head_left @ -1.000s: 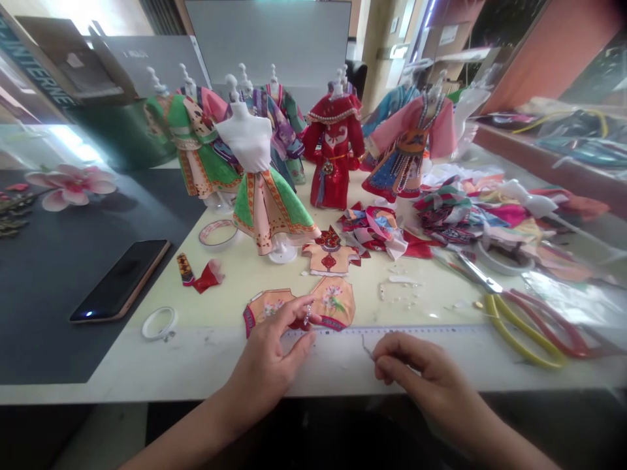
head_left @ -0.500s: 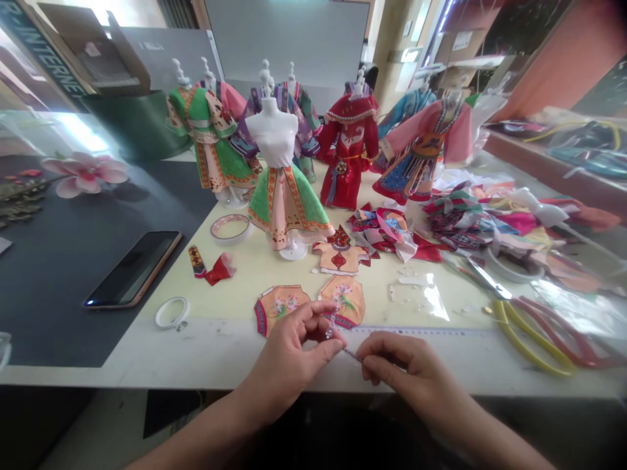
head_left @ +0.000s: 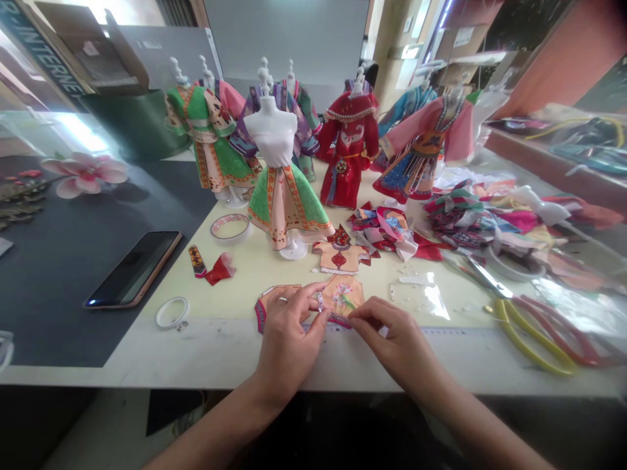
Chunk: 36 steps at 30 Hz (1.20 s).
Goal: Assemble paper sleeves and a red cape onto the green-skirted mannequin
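While my left hand (head_left: 290, 331) is pinching a beaded strand (head_left: 320, 301), my right hand (head_left: 400, 334) is pinching, on what I cannot tell. On their far side, peach cloth (head_left: 345, 292) is lying.

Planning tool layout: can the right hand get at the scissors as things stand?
Probably yes: nothing tall stands between the right hand and the scissors to its right, though it would likely need to open its pinch first.

head | from wearer's head | faces forward, down | table (head_left: 206, 359) close below | grey panel (head_left: 289, 46) farther
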Available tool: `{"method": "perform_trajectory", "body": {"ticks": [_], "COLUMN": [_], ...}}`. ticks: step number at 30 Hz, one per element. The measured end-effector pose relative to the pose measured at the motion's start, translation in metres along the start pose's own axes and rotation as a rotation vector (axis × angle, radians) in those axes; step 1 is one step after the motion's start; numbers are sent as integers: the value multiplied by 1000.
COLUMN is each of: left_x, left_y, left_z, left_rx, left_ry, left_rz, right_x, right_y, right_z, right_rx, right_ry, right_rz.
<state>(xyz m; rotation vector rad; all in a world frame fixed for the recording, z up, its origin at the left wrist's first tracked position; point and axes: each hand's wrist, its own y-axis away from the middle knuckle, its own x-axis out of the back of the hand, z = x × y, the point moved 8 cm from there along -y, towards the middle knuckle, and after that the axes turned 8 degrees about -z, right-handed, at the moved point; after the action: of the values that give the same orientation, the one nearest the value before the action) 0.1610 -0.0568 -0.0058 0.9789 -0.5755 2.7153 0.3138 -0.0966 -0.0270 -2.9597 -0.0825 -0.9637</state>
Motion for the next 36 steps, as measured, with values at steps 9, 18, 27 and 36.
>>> {"method": "perform_trajectory", "body": {"ticks": [9, 18, 27, 36], "left_x": [-11, -16, -6, 15], "left_y": [5, 6, 8, -1], "left_z": [-16, -19, -13, -23], "left_rx": [159, 65, -19, 19], "left_ry": [199, 14, -54, 72], "left_rz": [-46, -47, 19, -38], "right_x": [2, -4, -10, -12], "right_y": [-4, -5, -4, -9], "right_z": [9, 5, 12, 8], "right_rx": [-100, -97, -130, -170], "right_ry": [-57, 76, 54, -75], "right_rz": [-30, -40, -42, -130]}}
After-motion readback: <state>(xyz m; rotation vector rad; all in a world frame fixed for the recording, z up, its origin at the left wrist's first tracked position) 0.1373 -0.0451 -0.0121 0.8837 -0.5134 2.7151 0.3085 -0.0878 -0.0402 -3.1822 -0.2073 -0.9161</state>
